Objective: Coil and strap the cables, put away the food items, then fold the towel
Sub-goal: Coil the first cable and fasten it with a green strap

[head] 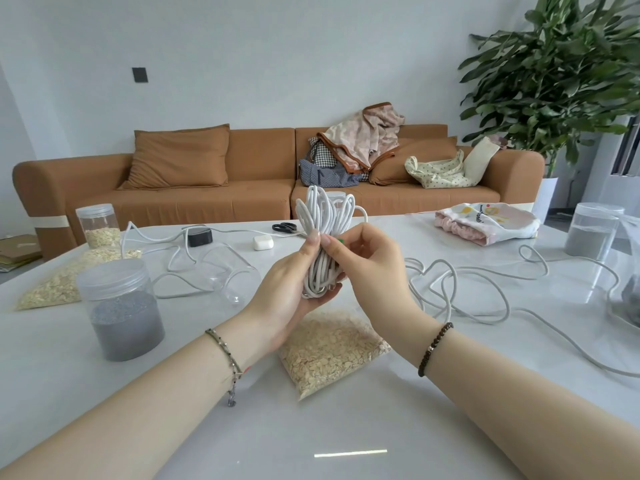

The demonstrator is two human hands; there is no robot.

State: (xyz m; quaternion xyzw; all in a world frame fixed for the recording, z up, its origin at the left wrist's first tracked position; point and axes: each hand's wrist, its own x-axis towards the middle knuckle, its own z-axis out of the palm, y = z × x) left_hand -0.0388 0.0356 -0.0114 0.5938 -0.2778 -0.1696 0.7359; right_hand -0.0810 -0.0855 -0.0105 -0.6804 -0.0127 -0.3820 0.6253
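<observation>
1. A coiled cable (320,251), white and gathered into long loops, is held upright above the worktop (346,427), between the two hands.
2. The bundle is cradled in the left hand (287,292): the fingers are curled under and behind its lower end, and the thumb is pressed against its front.
3. The right hand (367,268) is brought in from the right at the middle of the bundle. Its fingers are curled, and a small green piece (341,241) is pinched between thumb and forefinger against the cable. What the piece is cannot be told.
4. The upper loops stand free above both hands, and one strand is seen trailing off to the right behind the right hand.
5. A clear bag of oats (332,355) lies flat on the worktop directly beneath the hands, apart from the bundle.
6. A loose cable (467,292) is spread in open curls on the worktop to the right of the right hand.
7. A second loose cable (180,258) is strewn left of the left hand, near an empty clear jar (228,275) lying on its side.
8. A lidded jar of grey grains (123,313) stands near the left forearm, with another bag of oats (59,285) behind it.
9. The towel (485,223) lies bunched at the far right of the worktop, well apart from the hands.
</observation>
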